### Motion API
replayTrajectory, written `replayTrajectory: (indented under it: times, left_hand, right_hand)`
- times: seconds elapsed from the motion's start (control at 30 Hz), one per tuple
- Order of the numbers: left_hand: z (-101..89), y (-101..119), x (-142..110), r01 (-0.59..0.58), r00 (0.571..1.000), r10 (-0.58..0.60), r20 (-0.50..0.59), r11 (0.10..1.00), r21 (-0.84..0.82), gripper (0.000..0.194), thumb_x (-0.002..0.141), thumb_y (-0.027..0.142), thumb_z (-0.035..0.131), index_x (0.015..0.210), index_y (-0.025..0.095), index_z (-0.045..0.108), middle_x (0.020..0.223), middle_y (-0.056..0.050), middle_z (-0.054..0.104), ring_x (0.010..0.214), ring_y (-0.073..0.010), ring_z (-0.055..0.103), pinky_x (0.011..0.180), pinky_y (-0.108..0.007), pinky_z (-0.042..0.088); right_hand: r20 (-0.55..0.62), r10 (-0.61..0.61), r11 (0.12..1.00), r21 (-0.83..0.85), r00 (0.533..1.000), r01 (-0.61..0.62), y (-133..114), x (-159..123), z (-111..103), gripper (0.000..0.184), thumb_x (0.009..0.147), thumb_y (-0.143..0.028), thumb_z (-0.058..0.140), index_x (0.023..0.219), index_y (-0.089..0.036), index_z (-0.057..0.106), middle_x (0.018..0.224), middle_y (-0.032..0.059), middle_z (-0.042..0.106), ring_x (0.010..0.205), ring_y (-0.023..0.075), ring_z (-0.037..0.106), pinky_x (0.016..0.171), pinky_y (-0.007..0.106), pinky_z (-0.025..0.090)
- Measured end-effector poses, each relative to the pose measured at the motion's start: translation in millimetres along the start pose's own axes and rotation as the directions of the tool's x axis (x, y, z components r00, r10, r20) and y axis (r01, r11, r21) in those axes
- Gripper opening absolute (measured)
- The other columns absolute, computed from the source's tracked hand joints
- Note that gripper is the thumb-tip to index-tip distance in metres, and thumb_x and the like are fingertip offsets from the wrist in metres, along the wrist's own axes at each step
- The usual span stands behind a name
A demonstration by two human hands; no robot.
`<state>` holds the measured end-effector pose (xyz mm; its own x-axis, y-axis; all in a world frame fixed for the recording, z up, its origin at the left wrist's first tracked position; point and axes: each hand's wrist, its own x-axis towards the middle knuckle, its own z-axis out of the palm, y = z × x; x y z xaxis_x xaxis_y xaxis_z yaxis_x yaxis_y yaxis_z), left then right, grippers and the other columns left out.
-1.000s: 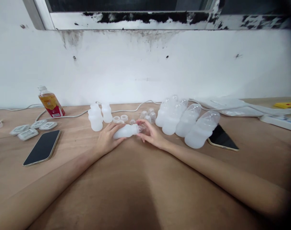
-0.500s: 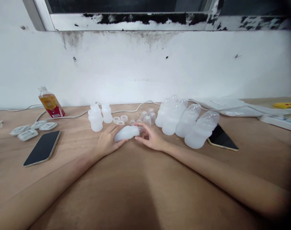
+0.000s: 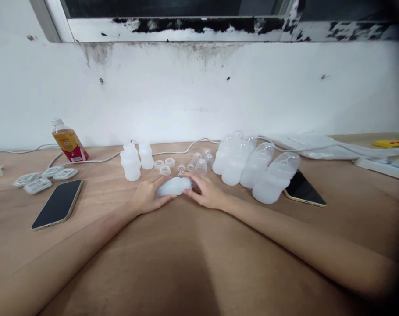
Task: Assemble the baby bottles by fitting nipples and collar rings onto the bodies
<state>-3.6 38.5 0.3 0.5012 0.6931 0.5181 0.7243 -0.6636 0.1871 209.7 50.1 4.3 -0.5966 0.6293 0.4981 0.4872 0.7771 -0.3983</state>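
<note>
A frosted white baby bottle [image 3: 169,187] lies tipped on its side just above the table, its top pointing right. My left hand [image 3: 147,195] is closed around its base end. My right hand [image 3: 208,192] grips the top end with thumb and fingers, around the collar; a clear teat partly shows behind the fingers. Just beyond the hands are loose clear teats [image 3: 181,167], several clear dome caps [image 3: 201,165] and white screw rings [image 3: 164,170]. Two open frosted bottles [image 3: 131,163] stand back left. Several bottles with clear caps [image 3: 272,179] stand to the right.
On the left lie a phone [image 3: 57,205], several small white packs [image 3: 38,185] and a drink bottle [image 3: 70,142]. A second phone [image 3: 304,188] lies behind the capped bottles. A white cable [image 3: 183,152] runs along the wall, and plastic bags [image 3: 318,146] lie back right.
My right hand has shifted slightly left and down, its fingers now further over the bottle's top end. The bottle has dipped a little at that end. My left hand keeps its hold.
</note>
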Motion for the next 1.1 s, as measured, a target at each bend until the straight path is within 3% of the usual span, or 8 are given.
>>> replayTrajectory:
  times: [0.1, 0.27, 0.4, 0.5, 0.7, 0.77, 0.97, 1.1]
  left_hand:
    - [-4.8, 3, 1, -0.067, 0.996, 0.07, 0.064, 0.997, -0.037, 0.045, 0.075, 0.046, 0.048, 0.112, 0.022, 0.043, 0.104, -0.004, 0.057, 0.09, -0.019, 0.055, 0.075, -0.03, 0.044]
    - [-7.4, 6, -2, -0.15, 0.988, 0.149, 0.03, 0.987, 0.058, 0.039, 0.078, 0.041, 0.046, 0.109, 0.017, 0.045, 0.103, -0.007, 0.056, 0.093, -0.019, 0.052, 0.075, -0.029, 0.044]
    - [-3.3, 5, -6, -0.188, 0.979, 0.2, -0.047, 0.963, 0.194, 0.038, 0.079, 0.037, 0.045, 0.11, 0.014, 0.046, 0.104, -0.008, 0.056, 0.096, -0.0196, 0.051, 0.078, -0.029, 0.042]
    - [-0.8, 4, -6, -0.212, 0.968, 0.239, -0.074, 0.94, 0.268, 0.037, 0.08, 0.036, 0.044, 0.109, 0.013, 0.046, 0.102, -0.009, 0.057, 0.093, -0.0199, 0.052, 0.076, -0.03, 0.043]
    - [-2.0, 11, -5, -0.25, 0.947, 0.3, -0.112, 0.911, 0.328, 0.031, 0.081, 0.033, 0.044, 0.106, 0.016, 0.047, 0.102, -0.007, 0.058, 0.091, -0.0192, 0.053, 0.076, -0.029, 0.042]
    - [-2.0, 13, -5, -0.227, 0.953, 0.278, -0.123, 0.92, 0.32, 0.032, 0.08, 0.035, 0.045, 0.105, 0.016, 0.047, 0.104, -0.007, 0.057, 0.091, -0.0186, 0.054, 0.074, -0.028, 0.043]
    - [1.5, 12, -6, -0.121, 0.992, 0.121, 0.019, 0.946, 0.302, 0.042, 0.076, 0.041, 0.046, 0.11, 0.016, 0.043, 0.1, -0.007, 0.059, 0.087, -0.0208, 0.057, 0.062, -0.028, 0.045]
    - [1.9, 14, -6, -0.096, 0.995, 0.095, 0.018, 0.944, 0.314, 0.04, 0.076, 0.04, 0.046, 0.109, 0.017, 0.043, 0.104, -0.007, 0.058, 0.09, -0.0219, 0.056, 0.066, -0.029, 0.045]
  right_hand:
    - [0.079, 0.043, 0.999, -0.007, 0.996, -0.042, -1, -2, 0, 0.034, 0.078, -0.041, 0.043, 0.103, -0.019, 0.042, 0.094, 0.0072, 0.055, 0.071, 0.0158, 0.051, 0.064, 0.03, 0.04]
    - [0.072, 0.275, 0.942, 0.181, 0.959, -0.284, -15, -1, 4, 0.029, 0.077, -0.047, 0.042, 0.08, -0.018, 0.043, 0.06, -0.0018, 0.048, 0.051, 0.0091, 0.042, 0.048, 0.022, 0.034]
    - [0.256, 0.508, 0.652, 0.51, 0.822, -0.561, -24, 2, 7, 0.035, 0.076, -0.053, 0.039, 0.071, -0.019, 0.037, 0.052, -0.005, 0.042, 0.038, 0.0044, 0.033, 0.035, 0.016, 0.023]
    - [0.408, 0.53, 0.412, 0.642, 0.743, -0.647, -24, 6, 6, 0.037, 0.073, -0.056, 0.042, 0.07, -0.019, 0.036, 0.053, -0.0053, 0.042, 0.034, 0.001, 0.024, 0.031, 0.014, 0.013]
    - [0.544, 0.461, 0.253, 0.677, 0.701, -0.691, -17, 9, 0, 0.039, 0.074, -0.057, 0.04, 0.073, -0.018, 0.041, 0.05, -0.0054, 0.041, 0.034, 0.0001, 0.014, 0.031, 0.013, 0.006]
    - [0.538, 0.479, 0.243, 0.678, 0.693, -0.694, -17, 8, 1, 0.04, 0.074, -0.058, 0.038, 0.074, -0.018, 0.041, 0.049, -0.0056, 0.041, 0.033, 0.0002, 0.014, 0.03, 0.013, 0.006]
    - [0.425, 0.545, 0.414, 0.614, 0.723, -0.672, -21, 6, 6, 0.04, 0.071, -0.058, 0.043, 0.069, -0.018, 0.039, 0.051, -0.0048, 0.042, 0.034, 0.0013, 0.026, 0.03, 0.013, 0.011]
    - [0.411, 0.54, 0.499, 0.546, 0.734, -0.673, -22, 5, 6, 0.042, 0.074, -0.06, 0.035, 0.071, -0.019, 0.04, 0.052, -0.005, 0.04, 0.034, 0.0023, 0.025, 0.031, 0.015, 0.013]
